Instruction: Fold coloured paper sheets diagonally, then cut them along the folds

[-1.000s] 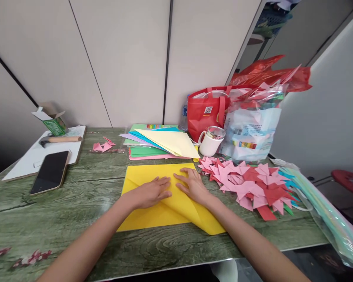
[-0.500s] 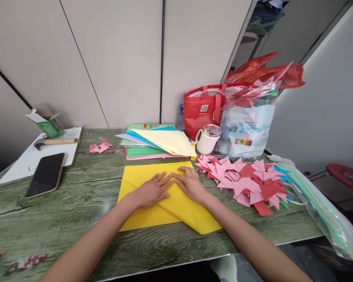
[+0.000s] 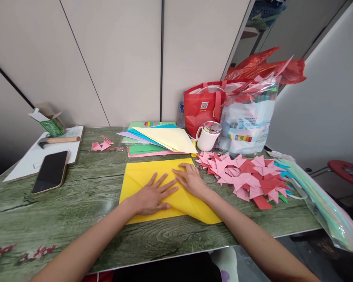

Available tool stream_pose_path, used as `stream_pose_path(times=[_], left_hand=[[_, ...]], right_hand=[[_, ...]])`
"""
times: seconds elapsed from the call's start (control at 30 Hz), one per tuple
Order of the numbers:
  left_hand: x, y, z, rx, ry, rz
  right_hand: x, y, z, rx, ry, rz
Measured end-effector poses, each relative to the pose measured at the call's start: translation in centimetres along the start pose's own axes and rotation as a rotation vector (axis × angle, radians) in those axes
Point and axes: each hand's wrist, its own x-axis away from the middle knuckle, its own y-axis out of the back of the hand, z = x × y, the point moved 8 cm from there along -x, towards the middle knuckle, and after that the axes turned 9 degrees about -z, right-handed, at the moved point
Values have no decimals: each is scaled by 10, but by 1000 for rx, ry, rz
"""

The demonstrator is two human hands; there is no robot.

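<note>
A sheet of yellow paper lies on the table with creases across it, and a flap at its right side is folded over. The flap's lower edge bulges a little near the table's front. My left hand rests flat on the middle of the paper, open, fingers spread. Close by on the upper right part of the paper, my right hand presses down with its fingers bent and slightly apart, thumb and forefinger pointing left. The paper beneath both palms is hidden.
Behind lies a stack of coloured paper. To the right are folded pink and red paper pieces, a white mug, a red bag and a plastic bag. A phone and a hammer lie left.
My left hand's fingers have spread wider and the hand has shifted slightly down, apart from the right fingertips. My right hand stays near the same spot on the paper. The view has shifted slightly.
</note>
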Motion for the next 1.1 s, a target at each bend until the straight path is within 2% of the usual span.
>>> stream_pose_path(times=[0.6, 0.7, 0.97, 1.1], left_hand=[[15, -6, -65, 50, -30, 46], [14, -7, -71, 35, -21, 56], [14, -11, -91, 145, -144, -68], [19, -5, -82, 207, -97, -39]], right_hand=[[-1, -2, -1, 0, -19, 13], [-2, -1, 0, 6, -32, 11], [0, -1, 2, 18, -62, -21], [1, -1, 3, 18, -54, -34]])
